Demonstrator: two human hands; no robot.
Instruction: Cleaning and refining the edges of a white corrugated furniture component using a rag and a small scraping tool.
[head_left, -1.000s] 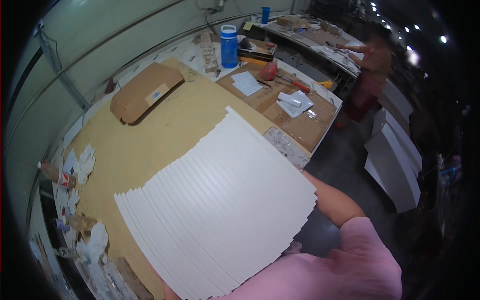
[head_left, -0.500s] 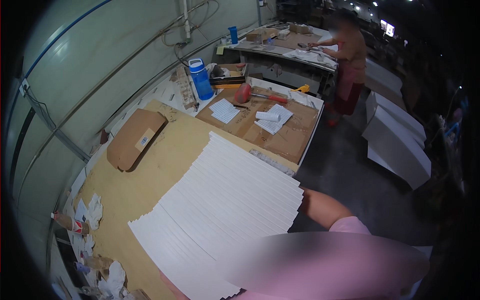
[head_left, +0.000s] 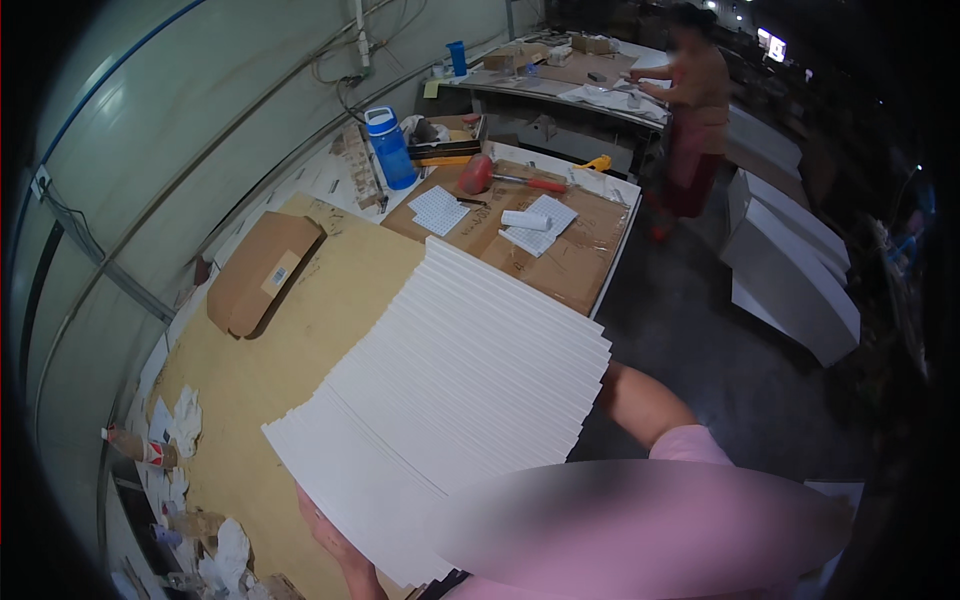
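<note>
Left hand (head_left: 335, 535) at lower-left edge of white stack (head_left: 455, 375), fingers partly hidden; cannot tell how closed. Right hand out of sight past the right edge, grip unseen. Stack fanned in steps, over tan board (head_left: 220, 420). Beyond: carton (head_left: 250, 260), red mallet (head_left: 476, 175), blue bottle (head_left: 392, 155).

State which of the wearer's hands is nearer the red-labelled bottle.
Left. The left hand is at the white stack's left edge, rightward of the bottle; the right hand is hidden, its forearm across the stack, farther off.
</note>
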